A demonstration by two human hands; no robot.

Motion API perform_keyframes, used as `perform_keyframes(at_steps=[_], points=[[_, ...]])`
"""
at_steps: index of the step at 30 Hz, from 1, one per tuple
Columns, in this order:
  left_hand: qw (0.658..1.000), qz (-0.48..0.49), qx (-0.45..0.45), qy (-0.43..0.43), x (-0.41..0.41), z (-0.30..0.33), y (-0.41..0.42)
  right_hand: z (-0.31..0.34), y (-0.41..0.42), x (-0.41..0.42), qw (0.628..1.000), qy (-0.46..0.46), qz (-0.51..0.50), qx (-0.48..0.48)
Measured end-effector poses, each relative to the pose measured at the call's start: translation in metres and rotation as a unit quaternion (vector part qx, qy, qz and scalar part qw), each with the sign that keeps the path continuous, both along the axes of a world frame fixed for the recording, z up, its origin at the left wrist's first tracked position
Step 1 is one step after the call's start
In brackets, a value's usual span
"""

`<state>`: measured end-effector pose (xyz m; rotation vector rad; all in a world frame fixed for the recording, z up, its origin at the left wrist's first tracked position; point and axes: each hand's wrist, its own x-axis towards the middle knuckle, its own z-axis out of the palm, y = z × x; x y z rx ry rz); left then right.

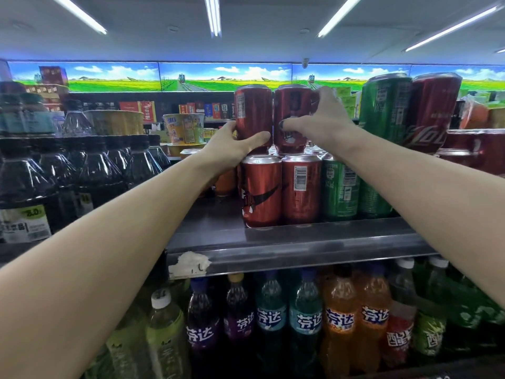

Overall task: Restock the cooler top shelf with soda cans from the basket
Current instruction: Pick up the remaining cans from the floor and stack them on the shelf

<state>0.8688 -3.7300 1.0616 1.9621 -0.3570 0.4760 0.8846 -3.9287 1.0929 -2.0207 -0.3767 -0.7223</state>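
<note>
Two red soda cans sit side by side as a second layer on the cooler's top shelf (287, 242). My left hand (232, 146) grips the left red can (252, 113) near its base. Around the right red can (291, 113) my right hand (319, 121) is wrapped from the right side. Both upper cans rest on a lower row of red cans (262, 190) at the shelf's front edge. Green cans (340, 187) stand just right of them. The basket is out of view.
A stacked green can (385, 110) and a red can (431, 110) tower at the right. Dark bottles (90, 170) fill the shelf on the left. Instant noodle cups (184, 129) stand behind. Coloured soda bottles (306, 315) line the shelf below.
</note>
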Motion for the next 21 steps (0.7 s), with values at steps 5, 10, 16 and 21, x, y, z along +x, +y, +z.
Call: perform_keyframes(at_steps=[5, 10, 16, 21], points=[[1.000, -0.014, -0.007, 0.009, -0.002, 0.000, 0.000, -0.001, -0.002, 0.001, 0.999, -0.022, -0.010, -0.021], [1.000, -0.018, -0.016, 0.017, 0.002, -0.001, 0.003, 0.001, 0.000, 0.002, 0.999, 0.010, 0.014, -0.043], [0.999, -0.007, -0.025, 0.025, 0.003, -0.004, 0.005, 0.006, -0.002, 0.011, 0.994, 0.061, 0.025, -0.087], [0.999, -0.009, -0.033, 0.028, 0.001, -0.004, 0.004, 0.007, 0.000, 0.009, 0.993, 0.080, 0.036, -0.082]])
